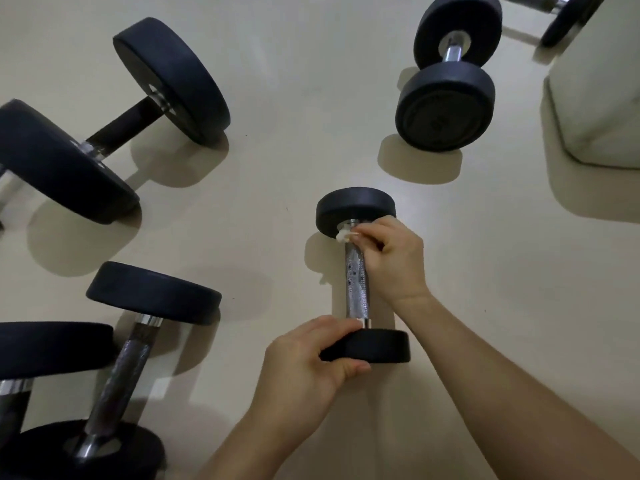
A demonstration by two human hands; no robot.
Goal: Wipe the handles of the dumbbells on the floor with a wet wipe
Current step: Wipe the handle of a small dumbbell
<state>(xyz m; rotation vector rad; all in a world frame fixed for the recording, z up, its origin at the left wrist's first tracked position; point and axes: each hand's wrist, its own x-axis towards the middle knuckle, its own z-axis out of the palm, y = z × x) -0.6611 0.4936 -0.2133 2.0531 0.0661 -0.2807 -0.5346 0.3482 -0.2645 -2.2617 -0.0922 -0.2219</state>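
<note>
A small black dumbbell (356,278) with a knurled chrome handle lies on the pale floor, its handle running away from me. My left hand (308,368) grips the near weight head (377,346) from the left side. My right hand (391,258) pinches a small white wet wipe (343,234) against the far end of the handle, just under the far weight head (356,207). Dark wet spots show along the middle of the handle.
Larger black dumbbells lie around: one at upper left (114,119), two at lower left (121,358), one at upper right (450,74), another partly seen at the top right corner (568,15). A white block (599,98) stands at the right edge.
</note>
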